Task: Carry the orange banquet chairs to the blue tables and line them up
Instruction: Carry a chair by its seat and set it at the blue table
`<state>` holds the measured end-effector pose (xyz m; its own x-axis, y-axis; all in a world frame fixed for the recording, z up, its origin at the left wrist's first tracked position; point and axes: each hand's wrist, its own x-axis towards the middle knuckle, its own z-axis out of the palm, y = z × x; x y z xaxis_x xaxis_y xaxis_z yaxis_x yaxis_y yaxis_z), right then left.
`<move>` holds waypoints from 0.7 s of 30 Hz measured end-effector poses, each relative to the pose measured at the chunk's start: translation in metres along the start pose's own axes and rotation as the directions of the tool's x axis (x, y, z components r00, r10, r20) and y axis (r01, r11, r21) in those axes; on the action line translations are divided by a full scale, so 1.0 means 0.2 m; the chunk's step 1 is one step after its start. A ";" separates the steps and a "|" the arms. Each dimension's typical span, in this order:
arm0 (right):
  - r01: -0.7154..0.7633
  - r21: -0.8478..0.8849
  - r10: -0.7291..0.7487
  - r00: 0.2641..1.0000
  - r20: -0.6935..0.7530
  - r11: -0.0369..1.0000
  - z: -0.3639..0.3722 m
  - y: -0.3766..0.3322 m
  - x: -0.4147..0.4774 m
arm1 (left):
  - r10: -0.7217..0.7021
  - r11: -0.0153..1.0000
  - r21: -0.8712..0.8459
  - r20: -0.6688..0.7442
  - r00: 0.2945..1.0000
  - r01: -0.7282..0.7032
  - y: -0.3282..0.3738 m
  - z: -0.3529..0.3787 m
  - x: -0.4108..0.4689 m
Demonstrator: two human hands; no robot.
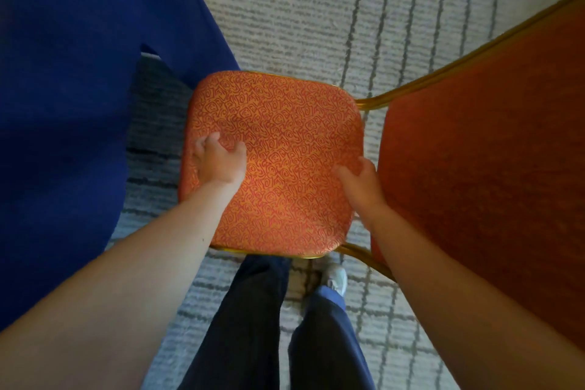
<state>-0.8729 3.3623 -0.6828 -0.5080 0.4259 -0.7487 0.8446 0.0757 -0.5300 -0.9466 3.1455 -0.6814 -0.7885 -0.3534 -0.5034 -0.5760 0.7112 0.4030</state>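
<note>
Fingers of left hand point(218, 165) and right hand point(361, 182) clamp orange chair point(278, 142) seat edges

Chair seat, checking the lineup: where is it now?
Centre of the head view: seat beside the blue table at left, left hand and right hand gripping it.

1. Both bare forearms reach forward and down.
2. The left grip point(218, 165) clasps the left edge of the chair seat point(278, 149), thumb on top.
3. The right grip point(359, 180) clasps the seat's right edge.
</note>
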 end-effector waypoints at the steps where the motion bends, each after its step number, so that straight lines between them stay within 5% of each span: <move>1: 0.010 0.011 -0.010 1.000 0.019 1.000 -0.02 -0.02 -0.05 | 0.009 1.000 -0.007 0.022 1.000 -0.009 0.03 -0.03 -0.07; 21: 0.452 -0.045 -0.434 0.876 0.211 0.891 -0.83 -0.17 -1.28 | 0.100 0.890 -0.455 0.129 0.986 -0.031 0.27 -0.54 -1.61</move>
<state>-0.7432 3.4001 -0.4074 -0.8473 0.1497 -0.5096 0.5300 0.3006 -0.7929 -0.7474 3.2330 -0.4151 -0.8077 -0.1986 -0.5551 -0.5865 0.3671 0.7220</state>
